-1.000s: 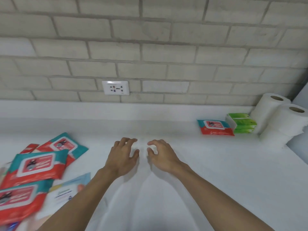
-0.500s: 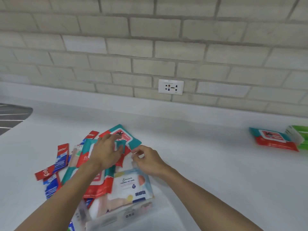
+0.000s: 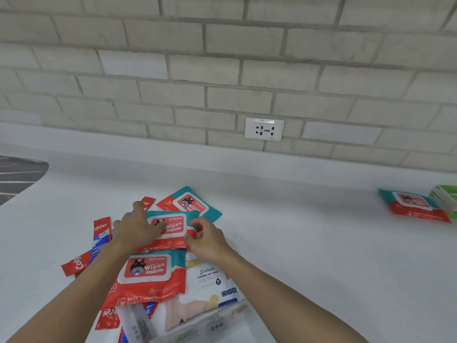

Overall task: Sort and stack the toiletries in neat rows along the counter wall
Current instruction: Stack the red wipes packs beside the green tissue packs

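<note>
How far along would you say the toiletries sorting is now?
Early. Done: a red wipes pack and a green pack lie by the wall, right. In hand: the left hand rests on, the right hand pinches, the middle wipes pack. Left: the far wipes pack, the near wipes pack, a white Stalove pack and toothpaste boxes.

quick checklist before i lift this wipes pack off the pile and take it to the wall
1. Grip: the right hand pinches the right edge of the wipes pack: ok.
2. Grip of the left hand, lying on its top: cannot tell.
3. Its face carries only the hands: ok.
4. Free of the nearer pack, whose edge meets it: cannot tell.
5. The matching pack lies flat by the wall to stack on: ok.
</note>
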